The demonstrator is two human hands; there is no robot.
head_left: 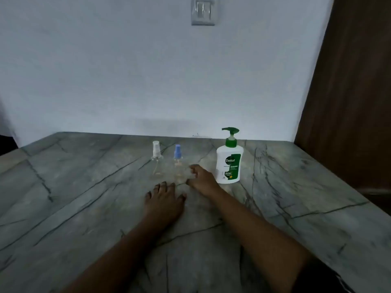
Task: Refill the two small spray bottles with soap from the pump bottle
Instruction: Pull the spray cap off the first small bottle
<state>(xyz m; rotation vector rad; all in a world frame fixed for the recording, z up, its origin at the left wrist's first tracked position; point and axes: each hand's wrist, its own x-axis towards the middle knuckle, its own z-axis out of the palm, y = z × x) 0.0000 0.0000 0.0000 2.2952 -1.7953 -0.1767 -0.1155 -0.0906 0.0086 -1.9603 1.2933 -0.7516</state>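
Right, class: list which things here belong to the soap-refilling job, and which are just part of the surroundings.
Belong to the job: pump bottle, white-capped spray bottle, blue-capped spray bottle.

Just surroundings: wall switch, wooden door.

Left hand (pixel 164 200) flat on table (pixel 84 187), right hand (pixel 202 177) curled at blue-capped spray bottle (pixel 178 160), pump bottle (pixel 229 163) nearby

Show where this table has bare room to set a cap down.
Free: the wide grey marble tabletop left of the white-capped clear spray bottle, and the stretch right of the white soap bottle with green pump. Crowded: the centre, where the blue-capped clear spray bottle, right hand and left hand sit close together.
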